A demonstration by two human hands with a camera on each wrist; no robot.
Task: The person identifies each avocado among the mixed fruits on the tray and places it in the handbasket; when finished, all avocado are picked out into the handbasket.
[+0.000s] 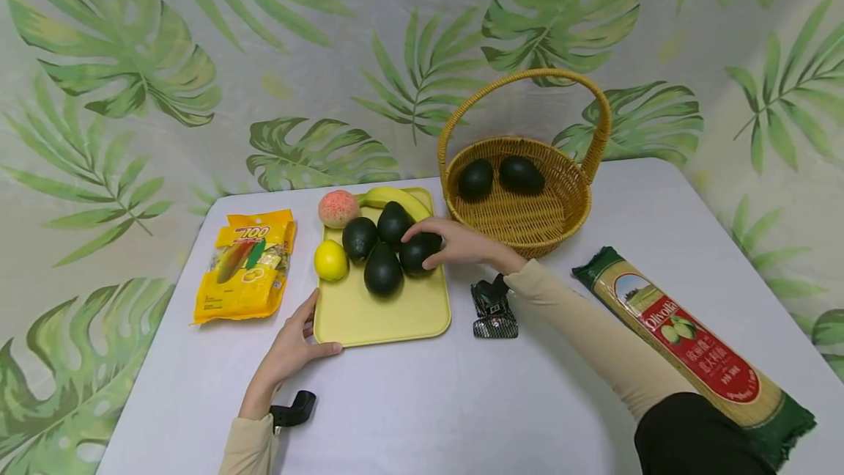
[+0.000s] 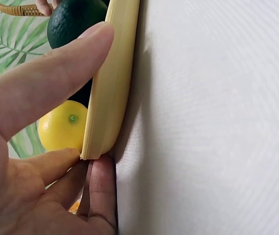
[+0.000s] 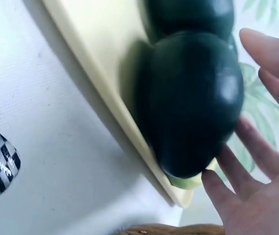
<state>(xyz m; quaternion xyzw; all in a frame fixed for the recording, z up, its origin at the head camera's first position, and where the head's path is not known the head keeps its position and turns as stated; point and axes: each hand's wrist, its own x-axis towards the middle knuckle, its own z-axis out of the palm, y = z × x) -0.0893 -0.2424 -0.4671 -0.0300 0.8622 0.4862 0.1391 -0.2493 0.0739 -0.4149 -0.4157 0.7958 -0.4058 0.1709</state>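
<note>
Yellow "100" bag (image 1: 244, 273) and "Olivoila" pack (image 1: 689, 347) flank the hands, left (image 1: 292, 343) gripping tray (image 1: 382, 321), right (image 1: 464, 242) spread around avocado (image 1: 417, 253).

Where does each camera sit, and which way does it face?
Head: on the head, looking forward and down at tray and basket; left hand, right hand and sleeves show.
Left wrist: on that wrist, facing tray's edge and yellow fruit; left hand and right fingertips show.
Right wrist: on that wrist, facing an avocado; right hand shows.
Shared: yellow fruit, in head and left wrist.
</note>
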